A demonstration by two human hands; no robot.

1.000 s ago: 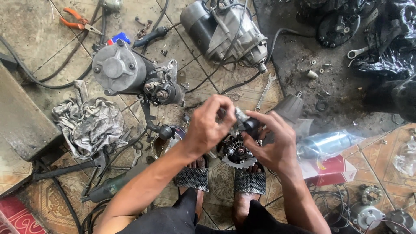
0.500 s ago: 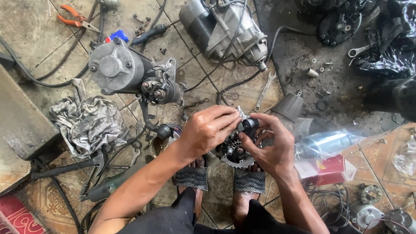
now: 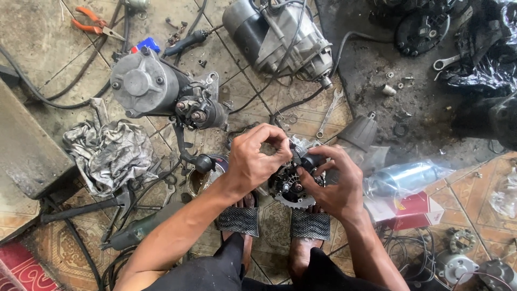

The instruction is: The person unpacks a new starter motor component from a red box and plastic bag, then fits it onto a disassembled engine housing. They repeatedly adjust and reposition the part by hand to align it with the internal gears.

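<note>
Hands at work over tiled floor point(image 3: 301, 116): my left hand point(image 3: 253, 161) and right hand point(image 3: 334, 186) both close on a round toothed alternator part point(image 3: 293, 188), held just above my sandalled feet. My left fingertips pinch a small dark piece at its top; I judge I am fitting or freeing it, which calls for a steady twist. A starter motor point(image 3: 156, 91) lies beyond my left hand, a spanner point(image 3: 328, 113) beyond my right. My palms hide the part's far side.

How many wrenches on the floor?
2 clear ones: a combination wrench lying on the tiles above the hands, beside the grey cone, and an open-end wrench at upper right on the dark floor. More may hide in the clutter.
</note>
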